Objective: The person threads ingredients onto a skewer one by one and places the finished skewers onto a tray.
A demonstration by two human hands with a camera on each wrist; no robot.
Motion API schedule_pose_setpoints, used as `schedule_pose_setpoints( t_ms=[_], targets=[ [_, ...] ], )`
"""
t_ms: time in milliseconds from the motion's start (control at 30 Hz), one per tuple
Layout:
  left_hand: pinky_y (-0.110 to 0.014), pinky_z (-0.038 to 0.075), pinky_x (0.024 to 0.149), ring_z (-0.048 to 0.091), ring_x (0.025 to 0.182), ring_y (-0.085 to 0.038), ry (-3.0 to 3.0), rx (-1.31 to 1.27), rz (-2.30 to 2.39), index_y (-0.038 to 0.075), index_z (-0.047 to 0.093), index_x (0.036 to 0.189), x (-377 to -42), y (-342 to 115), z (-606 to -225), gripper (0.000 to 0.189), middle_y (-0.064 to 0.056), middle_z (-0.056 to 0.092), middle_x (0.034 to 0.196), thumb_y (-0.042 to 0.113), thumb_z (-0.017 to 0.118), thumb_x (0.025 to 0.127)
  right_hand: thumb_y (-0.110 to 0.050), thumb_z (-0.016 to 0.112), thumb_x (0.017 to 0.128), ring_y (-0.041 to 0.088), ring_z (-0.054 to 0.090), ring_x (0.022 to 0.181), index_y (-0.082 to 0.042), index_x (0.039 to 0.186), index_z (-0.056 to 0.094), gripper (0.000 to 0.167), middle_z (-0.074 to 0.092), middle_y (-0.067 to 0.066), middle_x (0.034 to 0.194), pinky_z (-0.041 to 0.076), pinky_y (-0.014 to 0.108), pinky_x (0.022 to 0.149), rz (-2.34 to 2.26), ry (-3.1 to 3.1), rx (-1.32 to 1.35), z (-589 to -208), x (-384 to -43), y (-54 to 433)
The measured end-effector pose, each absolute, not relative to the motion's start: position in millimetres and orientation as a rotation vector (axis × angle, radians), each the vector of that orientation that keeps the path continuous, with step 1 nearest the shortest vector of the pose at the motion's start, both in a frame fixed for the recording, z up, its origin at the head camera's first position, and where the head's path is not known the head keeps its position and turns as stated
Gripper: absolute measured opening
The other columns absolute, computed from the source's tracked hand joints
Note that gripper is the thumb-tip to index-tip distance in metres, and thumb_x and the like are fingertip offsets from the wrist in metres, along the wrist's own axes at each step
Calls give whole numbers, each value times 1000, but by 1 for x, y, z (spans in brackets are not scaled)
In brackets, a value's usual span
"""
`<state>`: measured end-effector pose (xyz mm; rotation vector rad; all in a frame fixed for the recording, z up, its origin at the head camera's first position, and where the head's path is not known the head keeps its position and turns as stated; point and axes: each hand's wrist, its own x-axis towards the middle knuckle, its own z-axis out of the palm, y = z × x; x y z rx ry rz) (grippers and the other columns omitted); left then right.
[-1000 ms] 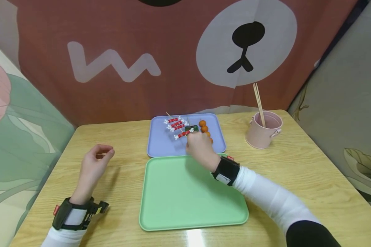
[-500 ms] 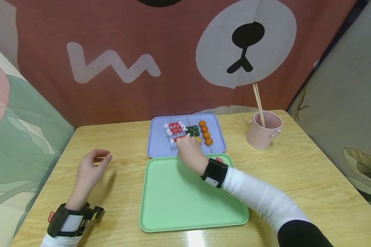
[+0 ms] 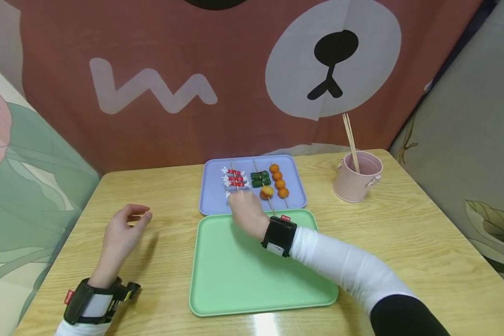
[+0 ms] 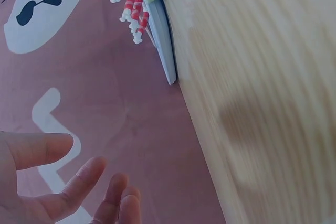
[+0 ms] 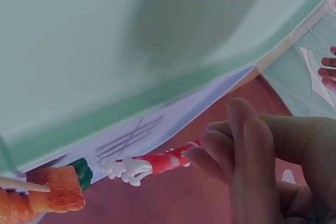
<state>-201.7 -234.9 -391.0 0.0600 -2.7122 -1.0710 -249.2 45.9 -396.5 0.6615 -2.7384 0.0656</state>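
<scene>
My right hand (image 3: pixel 247 212) pinches the near end of a toy skewer (image 3: pixel 235 179) threaded with red pieces that have white knobbed ends. In the right wrist view, those red-and-white pieces (image 5: pixel 160 163) hang close over the blue tray (image 3: pixel 212 203), casting a shadow on it. To their right lies a skewer with green pieces (image 3: pixel 260 179) and a yellow-brown piece (image 3: pixel 266 192). A skewer of orange balls (image 3: pixel 280 184) lies beside that one. My left hand (image 3: pixel 123 235) is held above the table at the left, fingers loosely bent around nothing.
A green tray (image 3: pixel 256 280) lies directly in front of the blue one, under my right forearm. At the back right stands a pink bucket (image 3: pixel 350 186) with thin wooden sticks (image 3: pixel 350 140) rising from it. A bear-print cloth (image 3: pixel 159 135) hangs behind the table.
My right hand has moved left with the red-and-white skewer, which has swung from slanted to nearly in line with the others. My left hand has shifted slightly left and down.
</scene>
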Motion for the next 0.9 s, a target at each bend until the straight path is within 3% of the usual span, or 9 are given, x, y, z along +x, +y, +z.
schedule_pose_setpoints(
  t_ms=[133, 267, 633, 900],
  targets=[
    [-37, 44, 76, 54, 103, -36, -2713, 77, -1067, -1, 59, 114, -202, -233, -389, 34, -22, 56, 116, 27, 54, 96, 3, 65, 78, 16, 65, 59, -9, 73, 71, 15, 69, 3, 69, 53, 24, 51, 85, -2756, 669, -396, -245, 47],
    [-36, 44, 76, 54, 103, -37, -2707, 72, -1052, -1, 60, 114, -201, -233, -388, 33, -22, 56, 115, 26, 54, 96, 1, 66, 80, 15, 65, 58, -8, 70, 69, 14, 69, 3, 68, 52, 23, 50, 36, -2760, 669, -398, -243, 49],
    [-39, 45, 77, 53, 103, -38, -2715, 69, -1044, -1, 60, 114, -201, -234, -389, 34, -23, 55, 115, 27, 54, 96, 3, 65, 80, 18, 68, 63, -7, 81, 73, 13, 72, 5, 76, 54, 25, 52, 145, -2793, 672, -405, -250, 43],
    [-40, 44, 77, 53, 104, -38, -2714, 58, -1038, -1, 60, 114, -200, -233, -388, 34, -23, 55, 116, 27, 54, 96, 11, 57, 72, 19, 64, 58, -3, 75, 68, 18, 67, 8, 69, 50, 24, 47, 301, -2902, 645, -407, -253, 42]
  ],
)
